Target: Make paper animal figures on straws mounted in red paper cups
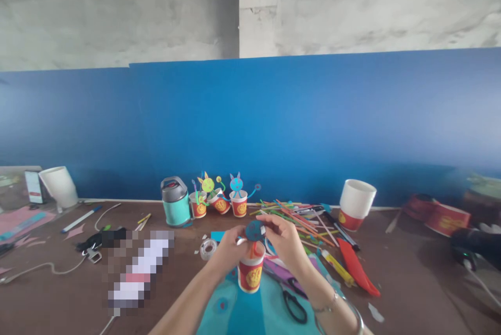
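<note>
A red and white paper cup (250, 275) stands upright on blue paper in front of me. Out of its mouth rises a red stem (253, 250), topped by a dark blue paper disc (254, 230). My left hand (231, 245) pinches the disc's left edge, close above the cup's rim. On the other side, the fingers of my right hand (282, 238) are closed at the disc's right edge, beside a small white piece (263, 230) that looks like tape. The fingers partly cover the disc's edges.
Paper-cup figures (237, 184) line the back beside a teal flask (175, 202). Loose colored sticks (305, 219), black-handled scissors (294, 306), a yellow tube (337, 267) and a red strip (357, 267) lie right. A tape roll (208, 249) is left; stacked cups (357, 200) stand back right.
</note>
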### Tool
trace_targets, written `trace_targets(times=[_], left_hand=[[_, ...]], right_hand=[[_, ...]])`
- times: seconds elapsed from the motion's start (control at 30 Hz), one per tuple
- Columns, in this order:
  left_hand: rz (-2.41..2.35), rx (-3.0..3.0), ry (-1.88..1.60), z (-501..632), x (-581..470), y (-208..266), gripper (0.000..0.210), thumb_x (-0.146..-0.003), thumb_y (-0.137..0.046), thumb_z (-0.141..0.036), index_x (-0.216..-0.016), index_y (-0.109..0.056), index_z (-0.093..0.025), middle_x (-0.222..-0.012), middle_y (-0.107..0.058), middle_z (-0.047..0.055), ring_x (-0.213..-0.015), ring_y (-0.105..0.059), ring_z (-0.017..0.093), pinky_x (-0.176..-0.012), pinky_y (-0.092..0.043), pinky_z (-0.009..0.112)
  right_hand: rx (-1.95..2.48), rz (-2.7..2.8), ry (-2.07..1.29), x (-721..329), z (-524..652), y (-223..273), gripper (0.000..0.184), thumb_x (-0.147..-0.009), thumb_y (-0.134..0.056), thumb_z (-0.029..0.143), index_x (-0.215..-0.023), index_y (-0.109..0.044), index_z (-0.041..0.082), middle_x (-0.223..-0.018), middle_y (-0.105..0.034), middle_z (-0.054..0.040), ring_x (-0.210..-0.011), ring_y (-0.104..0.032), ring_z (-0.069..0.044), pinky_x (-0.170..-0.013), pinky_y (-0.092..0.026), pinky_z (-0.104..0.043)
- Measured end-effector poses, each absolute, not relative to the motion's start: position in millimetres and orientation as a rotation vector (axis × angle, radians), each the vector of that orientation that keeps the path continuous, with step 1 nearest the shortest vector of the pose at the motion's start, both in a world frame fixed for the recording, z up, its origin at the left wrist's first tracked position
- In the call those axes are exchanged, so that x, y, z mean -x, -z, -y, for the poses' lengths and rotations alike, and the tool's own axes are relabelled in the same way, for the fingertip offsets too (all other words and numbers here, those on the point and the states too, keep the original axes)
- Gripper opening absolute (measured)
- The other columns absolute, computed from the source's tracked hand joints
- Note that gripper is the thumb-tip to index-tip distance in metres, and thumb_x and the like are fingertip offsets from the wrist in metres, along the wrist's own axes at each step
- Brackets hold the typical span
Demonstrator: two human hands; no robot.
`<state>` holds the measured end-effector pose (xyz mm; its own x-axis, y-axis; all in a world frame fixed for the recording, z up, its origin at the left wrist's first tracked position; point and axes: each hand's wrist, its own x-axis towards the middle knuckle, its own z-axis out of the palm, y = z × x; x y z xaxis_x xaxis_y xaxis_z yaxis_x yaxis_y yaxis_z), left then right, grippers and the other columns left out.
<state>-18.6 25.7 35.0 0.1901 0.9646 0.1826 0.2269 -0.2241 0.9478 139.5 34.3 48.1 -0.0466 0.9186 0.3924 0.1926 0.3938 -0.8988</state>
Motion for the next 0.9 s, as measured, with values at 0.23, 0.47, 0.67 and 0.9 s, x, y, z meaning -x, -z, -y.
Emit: trace_targets(times=[0.23, 0.47, 0.67, 0.9], left_hand=[[-1.189, -1.669, -1.068, -27.4, 19.1, -32.8, 0.032, -0.069, -0.055, -0.015, -0.097, -0.071, -0.014, -0.092, -0.073, 0.005, -0.094, -0.063, 0.025, -0.083, -0.048, 0.033], [-1.234, -1.651, -1.083, -24.5, 16.6, -37.6, 0.025, -0.07, -0.058, -0.022, -0.09, -0.072, -0.015, -0.087, -0.073, 0.004, -0.087, -0.063, 0.024, -0.076, -0.048, 0.03], [-1.318, -1.635, -1.138, -21.8, 12.0, -40.7, 0.022, -0.072, -0.058, -0.024, -0.083, -0.072, -0.013, -0.08, -0.072, 0.006, -0.08, -0.062, 0.023, -0.074, -0.047, 0.031], [-1.266, -1.584, -1.223, -24.3, 13.7, -32.7, 0.021, -0.07, -0.061, -0.024, -0.083, -0.073, -0.013, -0.083, -0.071, 0.009, -0.081, -0.06, 0.023, -0.076, -0.045, 0.033]], right_hand=[[1.043, 1.459, -0.824, -136.8, -34.5, -46.9, 0.032, -0.065, -0.05, 0.016, -0.088, -0.072, 0.015, -0.084, -0.075, -0.0079, -0.077, -0.068, -0.021, -0.071, -0.053, -0.032], [1.095, 1.497, -0.756, -137.1, -33.1, -47.0, 0.032, -0.068, -0.05, 0.015, -0.09, -0.072, 0.016, -0.085, -0.075, -0.0076, -0.076, -0.068, -0.021, -0.069, -0.053, -0.03], [1.106, 1.528, -0.707, -136.9, -32.5, -43.9, 0.03, -0.07, -0.051, 0.017, -0.09, -0.073, 0.017, -0.08, -0.074, -0.0062, -0.07, -0.067, -0.02, -0.066, -0.051, -0.029], [1.038, 1.453, -0.809, -137.4, -32.0, -46.7, 0.032, -0.072, -0.05, 0.021, -0.093, -0.072, 0.016, -0.085, -0.074, -0.0085, -0.076, -0.068, -0.021, -0.068, -0.052, -0.029]])
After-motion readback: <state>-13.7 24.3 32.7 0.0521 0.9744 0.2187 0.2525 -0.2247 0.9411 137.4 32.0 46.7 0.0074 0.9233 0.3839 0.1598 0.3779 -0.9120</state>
